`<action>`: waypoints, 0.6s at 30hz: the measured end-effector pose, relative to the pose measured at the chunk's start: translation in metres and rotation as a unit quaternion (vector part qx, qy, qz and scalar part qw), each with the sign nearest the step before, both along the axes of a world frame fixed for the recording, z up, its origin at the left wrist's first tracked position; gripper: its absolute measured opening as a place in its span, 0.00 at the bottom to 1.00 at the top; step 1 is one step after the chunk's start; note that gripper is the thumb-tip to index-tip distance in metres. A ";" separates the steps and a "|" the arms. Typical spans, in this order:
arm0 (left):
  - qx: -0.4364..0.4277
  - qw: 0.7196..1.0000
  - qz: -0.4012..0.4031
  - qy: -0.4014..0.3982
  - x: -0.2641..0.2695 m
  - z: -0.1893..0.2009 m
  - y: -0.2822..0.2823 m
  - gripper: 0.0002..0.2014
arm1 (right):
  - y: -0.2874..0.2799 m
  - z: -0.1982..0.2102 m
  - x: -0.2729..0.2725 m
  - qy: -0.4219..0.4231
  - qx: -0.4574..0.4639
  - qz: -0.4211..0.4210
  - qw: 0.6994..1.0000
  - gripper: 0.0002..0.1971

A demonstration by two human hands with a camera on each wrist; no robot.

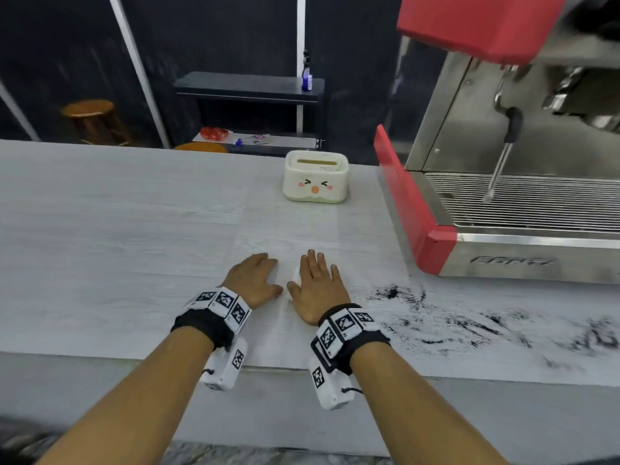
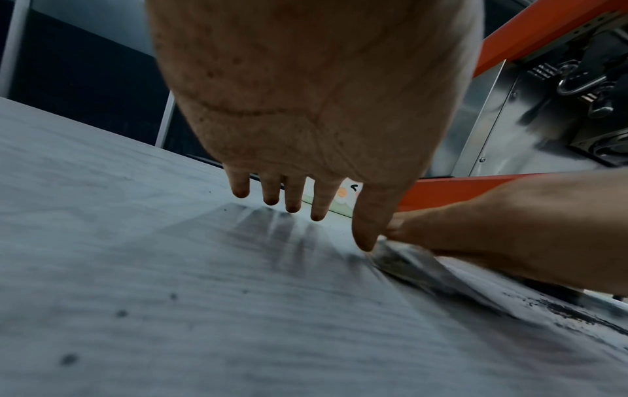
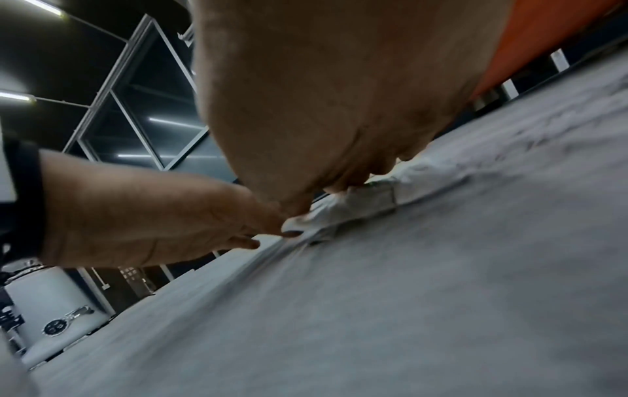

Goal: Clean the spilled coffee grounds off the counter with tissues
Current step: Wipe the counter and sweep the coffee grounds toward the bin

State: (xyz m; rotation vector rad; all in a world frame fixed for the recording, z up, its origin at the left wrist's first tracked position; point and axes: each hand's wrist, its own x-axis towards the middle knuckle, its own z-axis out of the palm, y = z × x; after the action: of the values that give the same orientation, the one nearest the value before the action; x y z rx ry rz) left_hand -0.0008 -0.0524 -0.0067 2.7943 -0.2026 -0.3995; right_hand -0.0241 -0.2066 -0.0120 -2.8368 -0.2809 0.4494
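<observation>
Both hands lie flat, side by side, on the pale wood-grain counter. A thin white tissue lies under them and bunches into a raised fold between the two thumbs. My right hand presses on that fold with straight fingers. My left hand rests flat beside it, and its thumb touches the tissue's edge. Dark coffee grounds are smeared over the counter to the right of my right hand, also seen as grounds in the left wrist view.
A white tissue box with a cartoon face stands behind the hands. A red and steel espresso machine fills the right, with its steam wand over the drip grille. Behind the counter are a dark shelf and a wooden stool.
</observation>
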 end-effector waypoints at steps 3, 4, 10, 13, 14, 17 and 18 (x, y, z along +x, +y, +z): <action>0.002 1.000 -0.006 0.001 -0.002 -0.003 0.006 0.36 | 0.017 -0.015 -0.001 0.020 -0.019 0.025 0.999 0.33; 0.007 1.000 -0.012 0.004 -0.002 -0.005 0.008 0.36 | 0.017 -0.017 -0.001 0.021 -0.028 0.029 0.999 0.33; 0.023 0.999 -0.033 0.017 -0.001 -0.011 0.014 0.36 | 0.001 -0.016 -0.002 0.030 -0.044 -0.001 0.999 0.33; 0.018 0.999 -0.033 0.019 0.000 -0.012 0.015 0.36 | -0.013 -0.016 -0.003 0.032 -0.049 -0.024 0.998 0.33; 0.016 0.999 -0.032 0.018 -0.001 -0.013 0.015 0.36 | -0.019 -0.016 -0.003 0.035 -0.049 -0.031 0.998 0.33; 0.008 0.999 -0.032 0.015 -0.003 -0.014 0.016 0.36 | -0.038 -0.016 -0.005 0.041 -0.051 -0.052 0.996 0.33; 0.006 0.999 -0.032 0.015 -0.004 -0.015 0.016 0.35 | -0.045 -0.016 -0.007 0.042 -0.054 -0.061 0.996 0.33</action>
State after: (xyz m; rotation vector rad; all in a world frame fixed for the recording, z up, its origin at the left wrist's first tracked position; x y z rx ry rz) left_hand -0.0046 -0.0360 -0.0212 2.7967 -0.2843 -0.4590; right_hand -0.0307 -0.2520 -0.0280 -2.9105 -0.0695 0.5713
